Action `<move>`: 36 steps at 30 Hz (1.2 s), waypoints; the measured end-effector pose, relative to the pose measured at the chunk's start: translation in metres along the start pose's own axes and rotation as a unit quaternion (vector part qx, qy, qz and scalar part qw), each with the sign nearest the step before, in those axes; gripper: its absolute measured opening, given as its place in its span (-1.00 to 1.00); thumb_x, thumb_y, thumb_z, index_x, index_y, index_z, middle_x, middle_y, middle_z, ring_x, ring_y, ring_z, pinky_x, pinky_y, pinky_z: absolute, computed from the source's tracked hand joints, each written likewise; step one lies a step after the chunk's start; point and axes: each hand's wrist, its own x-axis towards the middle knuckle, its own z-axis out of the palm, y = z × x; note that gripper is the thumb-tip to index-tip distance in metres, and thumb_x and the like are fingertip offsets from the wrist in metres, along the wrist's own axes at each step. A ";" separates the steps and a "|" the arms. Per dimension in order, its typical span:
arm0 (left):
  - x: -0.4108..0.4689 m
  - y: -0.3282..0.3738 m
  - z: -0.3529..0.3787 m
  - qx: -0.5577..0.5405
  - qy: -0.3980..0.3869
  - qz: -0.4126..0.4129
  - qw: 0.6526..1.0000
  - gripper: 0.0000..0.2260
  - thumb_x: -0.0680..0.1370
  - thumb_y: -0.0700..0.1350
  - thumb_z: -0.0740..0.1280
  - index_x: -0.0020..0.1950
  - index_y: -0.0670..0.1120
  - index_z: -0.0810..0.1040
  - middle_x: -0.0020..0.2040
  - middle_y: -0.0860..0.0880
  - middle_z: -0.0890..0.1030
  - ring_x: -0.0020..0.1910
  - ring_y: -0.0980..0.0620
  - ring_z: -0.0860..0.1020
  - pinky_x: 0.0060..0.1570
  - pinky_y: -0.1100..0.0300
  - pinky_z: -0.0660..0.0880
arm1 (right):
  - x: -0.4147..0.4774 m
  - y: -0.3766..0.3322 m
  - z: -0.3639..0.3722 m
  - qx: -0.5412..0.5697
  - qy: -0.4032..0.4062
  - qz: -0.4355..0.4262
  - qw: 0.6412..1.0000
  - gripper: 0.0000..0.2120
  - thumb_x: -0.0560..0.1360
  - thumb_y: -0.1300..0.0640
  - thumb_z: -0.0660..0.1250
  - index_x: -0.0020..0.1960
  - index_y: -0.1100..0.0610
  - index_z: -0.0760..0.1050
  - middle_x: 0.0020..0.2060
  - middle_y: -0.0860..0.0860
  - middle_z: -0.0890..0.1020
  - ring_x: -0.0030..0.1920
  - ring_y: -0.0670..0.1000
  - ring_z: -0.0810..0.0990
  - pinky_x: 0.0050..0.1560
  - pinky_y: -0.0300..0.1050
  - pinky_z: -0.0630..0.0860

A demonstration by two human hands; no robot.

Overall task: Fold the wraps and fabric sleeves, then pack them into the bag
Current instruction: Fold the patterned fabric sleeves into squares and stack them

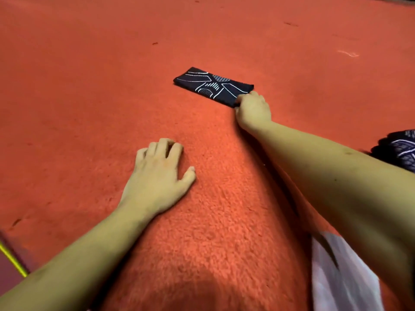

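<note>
One folded sleeve [213,86] lies ahead; my right hand [253,108] pinches its near end, my left hand [159,173] rests loose on the carpet [89,86], well apart.

Left grip [157,173] rests palm-down, fingers relaxed; outstretched right grip [252,108] pinches the folded sleeve [208,85].

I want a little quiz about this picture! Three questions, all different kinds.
1. True or false: the left hand rests on the carpet, holding nothing.
2. Which hand pinches the folded sleeve by a corner? A) left B) right C) both
3. Fill in: the sleeve is dark with ____ lines.
Key: 1 true; 2 B, the right hand; 3 white.
</note>
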 end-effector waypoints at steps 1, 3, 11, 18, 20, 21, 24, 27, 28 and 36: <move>0.000 0.000 0.000 0.001 -0.001 0.000 1.000 -0.47 0.51 0.27 0.02 0.30 -0.03 0.42 0.27 -0.03 0.42 0.26 -0.09 0.39 0.31 -0.08 0.28 | 0.001 0.000 -0.001 -0.015 0.010 -0.008 1.000 -0.72 0.56 0.21 0.15 0.18 0.13 0.55 0.14 0.20 0.52 0.18 0.28 0.50 0.11 0.09 0.43; 0.000 0.001 0.000 0.005 -0.003 -0.002 1.000 -0.47 0.51 0.28 0.01 0.31 -0.02 0.41 0.28 -0.02 0.41 0.26 -0.07 0.38 0.32 -0.07 0.28 | 0.000 -0.002 -0.008 -0.062 0.024 -0.030 0.997 -0.73 0.55 0.27 0.13 0.14 0.18 0.56 0.13 0.20 0.51 0.12 0.28 0.53 0.01 0.08 0.40; -0.004 0.005 -0.002 0.028 0.002 -0.003 1.000 -0.43 0.52 0.26 -0.04 0.32 -0.06 0.43 0.30 -0.07 0.44 0.27 -0.11 0.40 0.29 -0.07 0.32 | -0.006 0.002 -0.027 -0.015 -0.023 -0.027 0.999 -0.66 0.54 0.05 0.33 0.22 0.22 0.42 0.21 0.21 0.45 0.13 0.32 0.55 0.05 0.15 0.49; 0.000 0.001 0.003 0.034 0.011 0.000 0.999 -0.45 0.52 0.27 -0.01 0.32 -0.04 0.41 0.24 -0.06 0.43 0.22 -0.10 0.39 0.25 -0.07 0.31 | -0.001 0.007 -0.008 0.017 0.000 -0.022 1.000 -0.81 0.53 0.10 0.29 0.06 0.10 0.62 0.06 0.14 0.60 0.07 0.26 0.59 -0.05 0.04 0.50; 0.001 0.001 0.003 0.032 0.012 -0.001 0.999 -0.44 0.52 0.27 -0.01 0.33 -0.04 0.41 0.23 -0.06 0.43 0.22 -0.10 0.39 0.24 -0.07 0.31 | -0.002 0.005 -0.009 0.002 0.005 -0.033 0.999 -0.79 0.54 0.14 0.23 0.05 0.16 0.61 0.06 0.17 0.56 0.05 0.27 0.57 -0.07 0.05 0.47; 0.000 0.001 0.002 0.031 0.011 0.000 0.999 -0.44 0.52 0.28 -0.01 0.33 -0.04 0.41 0.22 -0.06 0.43 0.22 -0.10 0.39 0.24 -0.07 0.31 | -0.004 0.003 -0.012 -0.011 0.008 -0.043 0.999 -0.78 0.54 0.15 0.21 0.06 0.20 0.59 0.08 0.19 0.52 0.06 0.28 0.55 -0.05 0.07 0.45; 0.000 0.002 0.002 0.031 0.018 0.000 0.999 -0.44 0.51 0.28 -0.02 0.31 -0.05 0.42 0.21 -0.07 0.44 0.20 -0.12 0.40 0.22 -0.08 0.31 | -0.025 -0.007 -0.029 -0.032 0.036 -0.066 0.997 -0.72 0.53 0.10 0.21 0.14 0.24 0.50 0.13 0.22 0.47 0.14 0.28 0.47 0.08 0.11 0.40; -0.001 0.003 0.001 0.027 0.008 -0.003 1.000 -0.44 0.50 0.28 -0.02 0.29 -0.05 0.42 0.19 -0.08 0.44 0.20 -0.12 0.40 0.22 -0.09 0.30 | -0.067 -0.016 -0.049 0.013 -0.001 -0.097 0.995 -0.80 0.51 0.09 0.22 0.04 0.18 0.44 0.10 0.21 0.51 0.10 0.28 0.51 0.02 0.10 0.42; -0.001 0.003 0.000 0.024 0.005 -0.006 1.000 -0.44 0.50 0.28 -0.01 0.29 -0.06 0.42 0.19 -0.09 0.44 0.20 -0.13 0.40 0.22 -0.10 0.30 | -0.084 -0.020 -0.056 0.036 -0.030 -0.109 0.993 -0.86 0.49 0.09 0.22 -0.02 0.14 0.41 0.07 0.21 0.54 0.06 0.28 0.54 -0.02 0.07 0.43; -0.034 0.024 -0.023 -0.118 0.094 0.138 0.979 -0.35 0.40 -0.06 0.48 0.47 -0.03 0.38 0.50 -0.17 0.29 0.47 -0.20 0.29 0.41 -0.19 0.28 | -0.227 -0.033 -0.111 0.098 -0.134 -0.168 0.972 -0.90 0.47 0.08 0.24 -0.08 0.09 0.42 -0.04 0.17 0.64 -0.02 0.24 0.60 -0.09 0.02 0.50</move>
